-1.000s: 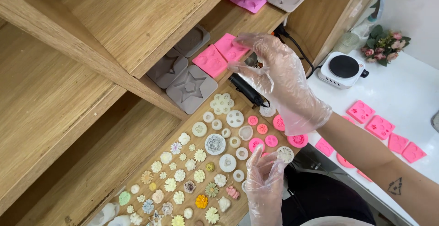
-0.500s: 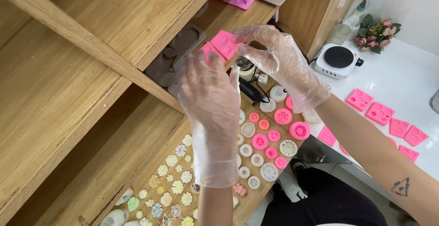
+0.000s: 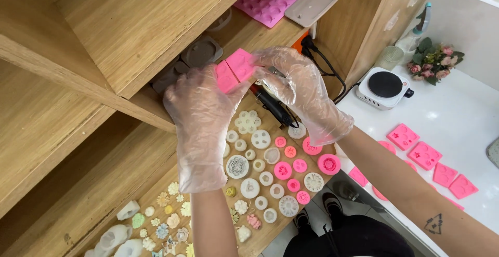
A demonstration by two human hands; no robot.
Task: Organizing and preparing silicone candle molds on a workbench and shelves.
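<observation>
A: Start at the fingers. What have they got?

B: Both gloved hands meet on the pink moulds (image 3: 235, 71) at the front edge of the wooden shelf (image 3: 130, 101). The left hand (image 3: 200, 111) wraps its fingers over the nearer mould from the side; the right hand (image 3: 301, 93) pinches the farther one from above. Both sets of fingers are closed on them.

A: So how to handle them well?

B: I'd judge they're soft and bendy, so hold them by the edges and keep them level, the two together rather than splayed. The gloves look loose and may slip.

A: Anything close by to mind?

B: The black tool (image 3: 273, 106) lies just under the right hand, its cord running back. Below that, rows of small round moulds (image 3: 283, 169), pink and white, sit close together. Beyond them is the white tabletop (image 3: 457, 127) with more pink moulds.
</observation>
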